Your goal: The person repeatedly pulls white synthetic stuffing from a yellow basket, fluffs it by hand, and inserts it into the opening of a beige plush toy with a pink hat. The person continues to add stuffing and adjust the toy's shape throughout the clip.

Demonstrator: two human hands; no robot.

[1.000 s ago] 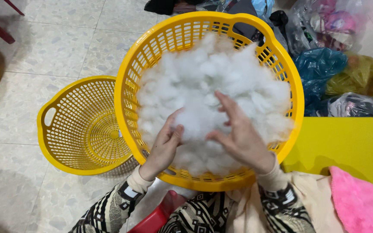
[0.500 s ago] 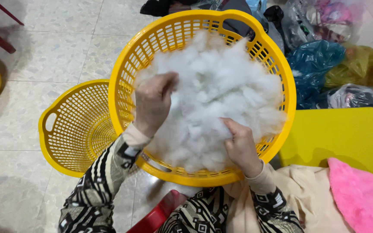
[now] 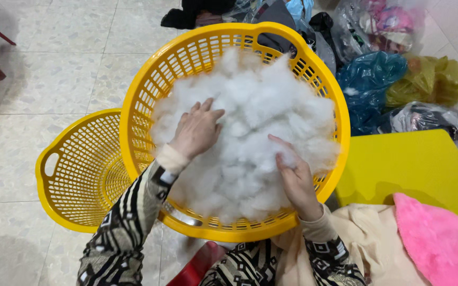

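Since the earlier frame, the left hand (image 3: pixel 198 128) has let go of the tuft it had lifted and now lies flat, fingers spread, on the upper left of the white stuffing fibre (image 3: pixel 250 127). Meanwhile the right hand (image 3: pixel 295 177) has shifted little and presses into the near right part of the heap with its fingers curled loosely into the fluff; whether it actually pinches a clump I cannot tell, since the fibre hides the fingertips.

All the fibre sits piled in the large yellow basket (image 3: pixel 133 143), heaped above the rim, directly under both hands. That basket leans over a second, empty yellow basket (image 3: pixel 75 175) standing on the tiled floor (image 3: pixel 43 69) to its left.

Risks as I judge them: the heap rises so high that a tug near the rim could drag loose wisps over the edge onto the floor, and the tilted basket might tip or slide if pushed down on its near side. Fibre could also cling to the patterned sleeves (image 3: pixel 128 222).

To the right lie a yellow desk (image 3: pixel 398 164), a pink fleecy cloth (image 3: pixel 436 243) at its near edge, and plastic bags (image 3: pixel 398 79) beyond its far edge.
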